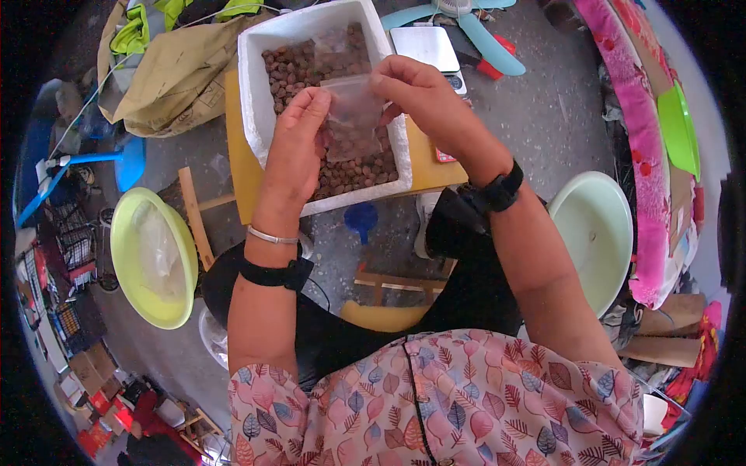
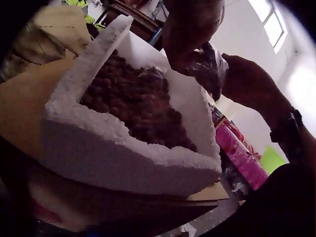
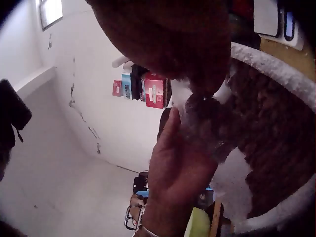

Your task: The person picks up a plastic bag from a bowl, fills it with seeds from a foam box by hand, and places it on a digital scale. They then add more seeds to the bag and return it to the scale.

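Note:
Both hands are raised over a white foam box (image 1: 259, 128) of brown, nut-like pieces (image 1: 353, 177). Between them hangs a small clear plastic bag (image 1: 351, 105), its top edge at the fingers. The left hand (image 1: 295, 144) pinches the bag's left side between thumb and fingers. At the upper right edge, the right hand (image 1: 427, 93) pinches it with bent fingers. Brown pieces show through the film; I cannot tell whether any are inside the bag. Another clear bag (image 1: 332, 48) lies on the pieces at the box's far end.
The box stands on a yellow-brown board (image 1: 239, 167). A white scale (image 1: 424, 48) and a fan with blue blades (image 1: 489, 45) are beyond its right corner. A yellow basin (image 1: 120, 260) stands left, a pale green basin (image 1: 594, 241) right. A blue dustpan (image 1: 130, 165) is at left.

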Tool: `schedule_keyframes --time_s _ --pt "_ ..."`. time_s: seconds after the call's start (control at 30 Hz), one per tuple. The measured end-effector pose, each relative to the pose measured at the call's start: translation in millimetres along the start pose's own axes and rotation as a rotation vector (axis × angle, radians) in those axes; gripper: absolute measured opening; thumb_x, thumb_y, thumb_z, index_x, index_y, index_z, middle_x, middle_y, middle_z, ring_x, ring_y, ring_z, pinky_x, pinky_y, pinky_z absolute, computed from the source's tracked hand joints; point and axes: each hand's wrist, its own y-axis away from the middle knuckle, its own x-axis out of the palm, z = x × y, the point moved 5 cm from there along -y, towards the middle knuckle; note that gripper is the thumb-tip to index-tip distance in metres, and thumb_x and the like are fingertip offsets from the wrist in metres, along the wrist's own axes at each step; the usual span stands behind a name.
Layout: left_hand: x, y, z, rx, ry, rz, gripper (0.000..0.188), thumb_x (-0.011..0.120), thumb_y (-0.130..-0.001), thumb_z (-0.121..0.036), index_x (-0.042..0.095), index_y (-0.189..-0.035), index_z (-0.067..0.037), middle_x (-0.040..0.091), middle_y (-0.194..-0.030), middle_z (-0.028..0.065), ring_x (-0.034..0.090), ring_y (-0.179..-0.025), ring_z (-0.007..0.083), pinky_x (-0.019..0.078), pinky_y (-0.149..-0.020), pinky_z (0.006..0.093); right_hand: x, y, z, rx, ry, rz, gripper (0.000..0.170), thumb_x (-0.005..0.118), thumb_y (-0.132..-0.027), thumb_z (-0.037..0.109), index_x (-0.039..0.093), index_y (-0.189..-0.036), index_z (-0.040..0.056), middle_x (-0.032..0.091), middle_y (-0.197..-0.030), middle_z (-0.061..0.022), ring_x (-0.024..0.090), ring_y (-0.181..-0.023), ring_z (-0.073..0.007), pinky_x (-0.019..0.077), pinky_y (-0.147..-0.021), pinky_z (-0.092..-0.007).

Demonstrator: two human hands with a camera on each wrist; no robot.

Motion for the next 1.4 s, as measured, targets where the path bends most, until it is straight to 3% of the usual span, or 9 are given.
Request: schedule_keyframes --time_s 0.1,0.2,0.33,0.5,0.6,0.8,0.93,1.23,1.4 --pt "5.5 1.4 -1.6 -0.013 0.087 0.023 0.027 0.053 -0.106 -0.033 0.064 -0.113 -0.009 0.067 -0.109 0.0003 0.060 -0.095 0.0085 0.0443 -0.075 0.0251 -0.8 -0.2 0.5 0.004 0.001 -0.027 0.017 0.060 -0.099 0.022 0.064 -0.101 0.0054 0.062 -0.093 0.0016 0.061 -0.087 -0.0093 0.0555 -0.073 -0.0281" --pt "3.2 -1.7 -2.8 -0.079 0.135 -0.013 0.038 0.047 -0.107 -0.037 0.060 -0.122 -0.004 0.067 -0.116 0.0089 0.063 -0.109 0.0205 0.0483 -0.100 0.0378 -3.2 0.1 5.0 -0.004 -0.009 -0.067 0.016 0.059 -0.100 0.021 0.064 -0.100 0.0059 0.063 -0.093 0.0012 0.062 -0.086 -0.0092 0.0552 -0.073 -0.0276" --pt "-1.3 -2.9 -13.5 -0.006 0.164 -0.087 0.043 0.044 -0.107 -0.040 0.059 -0.123 -0.002 0.066 -0.121 0.0149 0.063 -0.113 0.0255 0.0496 -0.099 0.0392 -22.0 4.4 37.9 -0.088 -0.166 -0.154 0.015 0.058 -0.101 0.020 0.063 -0.101 0.0059 0.066 -0.095 -0.0010 0.064 -0.086 -0.0105 0.0552 -0.074 -0.0276" --pt "-1.3 2.1 -23.2 0.008 0.193 -0.062 0.044 0.042 -0.108 -0.039 0.059 -0.122 -0.002 0.066 -0.122 0.0174 0.063 -0.114 0.0281 0.0511 -0.096 0.0378 -88.8 -7.1 59.7 -0.238 -0.218 -0.462 0.016 0.059 -0.100 0.019 0.063 -0.104 0.0047 0.070 -0.096 -0.0043 0.067 -0.085 -0.0135 0.0559 -0.074 -0.0296" --pt "3.0 8.0 -27.5 0.002 0.178 -0.070 0.041 0.043 -0.108 -0.038 0.059 -0.120 -0.002 0.067 -0.118 0.0154 0.065 -0.108 0.0243 0.0513 -0.090 0.0350 -113.9 -22.4 42.6 -0.184 -0.133 -0.618 0.018 0.060 -0.098 0.019 0.061 -0.104 0.0022 0.070 -0.095 -0.0065 0.067 -0.083 -0.0158 0.0563 -0.072 -0.0311" --pt "8.9 12.4 -31.4 -0.022 0.154 -0.092 0.040 0.044 -0.108 -0.037 0.058 -0.119 -0.002 0.067 -0.115 0.0138 0.066 -0.103 0.0219 0.0510 -0.086 0.0334 -133.5 -60.7 -52.5 0.011 -0.205 -0.654 0.017 0.055 -0.098 0.013 0.058 -0.102 -0.0035 0.067 -0.092 -0.0145 0.068 -0.080 -0.0211 0.0604 -0.061 -0.0354" --pt "6.4 9.5 -26.1 -0.037 0.166 -0.057 0.040 0.046 -0.107 -0.038 0.059 -0.120 -0.003 0.068 -0.116 0.0135 0.066 -0.102 0.0229 0.0533 -0.083 0.0339 -138.6 -68.4 -85.9 0.120 -0.300 -0.730 0.016 0.055 -0.098 0.013 0.058 -0.101 -0.0017 0.068 -0.098 -0.0149 0.068 -0.080 -0.0216 0.0612 -0.071 -0.0359" --pt "10.4 6.6 -20.0 -0.043 0.160 -0.038 0.041 0.047 -0.107 -0.039 0.058 -0.123 -0.003 0.068 -0.114 0.0122 0.065 -0.098 0.0213 0.0526 -0.080 0.0326 -172.1 -48.6 -103.4 0.235 -0.089 -0.844 0.029 0.061 -0.096 0.026 0.062 -0.100 -0.0033 0.069 -0.086 -0.0110 0.067 -0.070 -0.0175 0.0562 -0.060 -0.0307" --pt "10.3 4.3 -16.7 -0.050 0.164 -0.041 0.040 0.047 -0.106 -0.038 0.059 -0.122 -0.003 0.068 -0.111 0.0110 0.065 -0.093 0.0203 0.0522 -0.079 0.0320 -220.7 -53.9 -134.6 0.150 0.183 -0.934 0.034 0.063 -0.095 0.031 0.062 -0.101 -0.0024 0.068 -0.086 -0.0107 0.065 -0.066 -0.0163 0.0536 -0.057 -0.0287"
